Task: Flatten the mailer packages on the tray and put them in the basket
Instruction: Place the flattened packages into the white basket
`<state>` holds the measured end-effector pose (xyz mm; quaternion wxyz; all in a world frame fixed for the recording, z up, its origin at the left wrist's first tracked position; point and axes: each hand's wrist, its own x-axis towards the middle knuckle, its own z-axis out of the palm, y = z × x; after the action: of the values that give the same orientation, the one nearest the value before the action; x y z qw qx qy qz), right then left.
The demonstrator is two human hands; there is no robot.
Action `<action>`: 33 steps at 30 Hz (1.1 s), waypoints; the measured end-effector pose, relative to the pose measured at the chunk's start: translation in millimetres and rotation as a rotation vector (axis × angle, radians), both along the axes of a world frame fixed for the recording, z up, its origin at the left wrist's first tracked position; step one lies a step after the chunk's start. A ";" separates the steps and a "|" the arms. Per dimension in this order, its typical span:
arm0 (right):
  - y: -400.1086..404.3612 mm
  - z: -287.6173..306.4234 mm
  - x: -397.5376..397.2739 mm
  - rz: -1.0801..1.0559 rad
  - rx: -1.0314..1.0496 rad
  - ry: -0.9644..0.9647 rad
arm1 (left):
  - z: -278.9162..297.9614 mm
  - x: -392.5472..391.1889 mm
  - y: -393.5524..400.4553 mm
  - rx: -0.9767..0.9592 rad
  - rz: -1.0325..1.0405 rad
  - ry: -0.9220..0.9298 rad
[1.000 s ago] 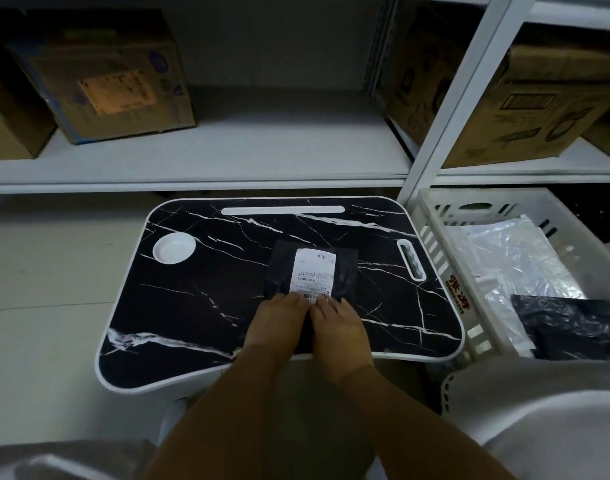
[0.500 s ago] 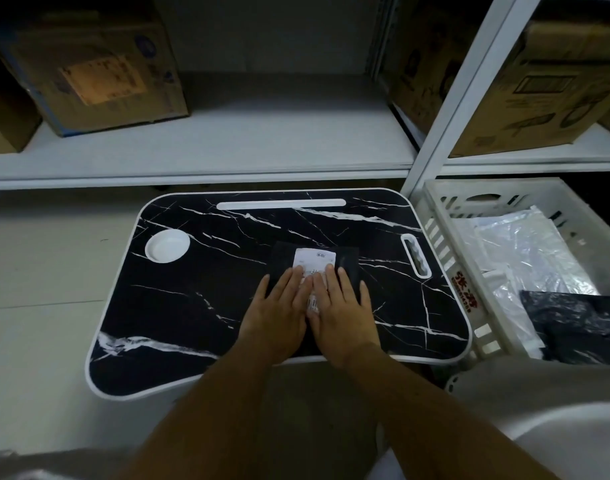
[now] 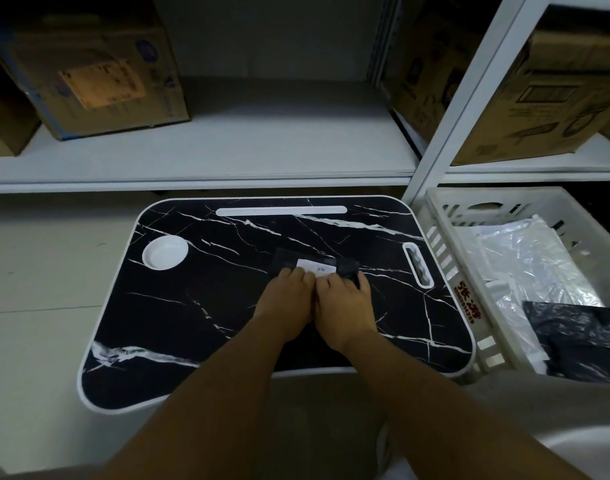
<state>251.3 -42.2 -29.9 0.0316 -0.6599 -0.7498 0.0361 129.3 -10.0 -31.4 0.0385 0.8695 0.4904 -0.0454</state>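
Side by side on the black mailer (image 3: 285, 260) atop the tray (image 3: 199, 306): left hand (image 3: 285, 303), right hand (image 3: 345, 306), fingers now curled gripping it, flat before.

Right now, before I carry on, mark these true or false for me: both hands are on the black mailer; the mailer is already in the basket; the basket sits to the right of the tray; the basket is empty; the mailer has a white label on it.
1. Both hands are on the black mailer. True: the left hand and right hand are side by side on it.
2. The mailer is already in the basket. False: it lies on the tray.
3. The basket sits to the right of the tray. True.
4. The basket is empty. False: it holds clear plastic bags and a black bag.
5. The mailer has a white label. True.
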 end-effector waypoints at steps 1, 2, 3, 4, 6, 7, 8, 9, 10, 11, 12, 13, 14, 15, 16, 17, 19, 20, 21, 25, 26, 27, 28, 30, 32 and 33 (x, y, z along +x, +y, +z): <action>4.0 2.1 0.1 -0.007 -0.038 -0.006 | 0.7 1.6 2.4 -0.008 0.026 0.004; 7.6 2.2 0.4 -0.007 -0.091 -0.008 | -1.1 3.0 3.2 -0.003 0.044 0.015; 10.0 0.6 0.1 -0.003 -0.137 0.005 | -3.1 3.7 1.7 -0.007 0.054 0.031; 13.1 -2.3 0.1 0.001 -0.175 0.025 | -6.5 3.9 1.5 -0.025 0.058 0.044; 15.9 -8.7 0.8 0.002 -0.231 0.045 | -10.4 1.1 2.5 -0.118 0.086 0.032; 17.1 -11.7 2.1 0.002 -0.253 0.045 | -11.1 -1.7 5.4 -0.172 0.104 0.020; 18.2 -12.9 3.2 0.002 -0.274 0.035 | -10.6 -3.7 8.2 -0.213 0.110 0.020; 19.3 -14.4 4.2 0.000 -0.291 0.025 | -9.2 -5.2 8.9 -0.241 0.115 0.025; 21.2 -14.6 4.5 -0.001 -0.291 0.015 | -8.4 -5.7 11.0 -0.252 0.121 0.033; 21.9 -15.4 4.7 0.000 -0.288 0.007 | -7.8 -5.5 10.7 -0.258 0.129 0.041; 22.3 -15.8 4.5 0.000 -0.287 0.005 | -7.7 -5.2 10.5 -0.264 0.138 0.050; 22.7 -16.7 4.5 0.000 -0.287 0.008 | -8.1 -5.1 10.9 -0.264 0.144 0.055; 22.6 -17.5 4.7 0.001 -0.290 0.009 | -8.9 -5.0 10.8 -0.265 0.151 0.064; 22.3 -17.8 5.0 0.000 -0.292 0.010 | -9.5 -5.6 10.7 -0.265 0.166 0.075; 22.7 -17.9 5.4 -0.003 -0.295 0.010 | -9.8 -5.8 10.8 -0.263 0.183 0.079; 23.3 -17.9 5.3 -0.008 -0.298 0.011 | -10.4 -5.9 11.1 -0.260 0.200 0.082; 24.5 -16.6 3.6 -0.028 -0.307 0.013 | -10.6 -5.5 10.5 -0.257 0.228 0.101; 25.1 -15.7 2.1 -0.047 -0.314 0.016 | -9.4 -4.7 9.5 -0.258 0.249 0.109; 25.5 -14.8 0.8 -0.071 -0.322 0.021 | -8.1 -4.1 8.5 -0.259 0.277 0.110; 18.7 -7.3 -5.5 -0.202 -0.312 -0.061 | -1.3 -1.6 1.8 -0.231 0.397 0.137; 14.4 -3.8 -8.2 -0.248 -0.290 -0.088 | 0.8 -1.7 -2.3 -0.212 0.405 0.144; 10.1 -0.1 -9.9 -0.278 -0.260 -0.105 | 1.8 -0.8 -6.4 -0.189 0.387 0.139; 5.2 3.5 -12.8 -0.275 -0.220 -0.111 | 2.7 -0.9 -11.9 -0.159 0.342 0.129; -3.7 7.6 -18.5 -0.198 -0.147 -0.083 | 2.8 -2.2 -23.8 -0.112 0.211 0.103; -15.1 5.9 -22.8 -0.115 -0.128 -0.018 | 0.1 -7.7 -35.8 -0.111 0.133 0.092; -23.0 3.4 -23.5 -0.090 -0.139 0.009 | -2.0 -11.3 -42.0 -0.120 0.121 0.100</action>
<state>227.9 -65.2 -26.5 -0.0093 -0.6933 -0.7149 0.0899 118.0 -51.9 -33.4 0.0688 0.8310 0.5398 -0.1156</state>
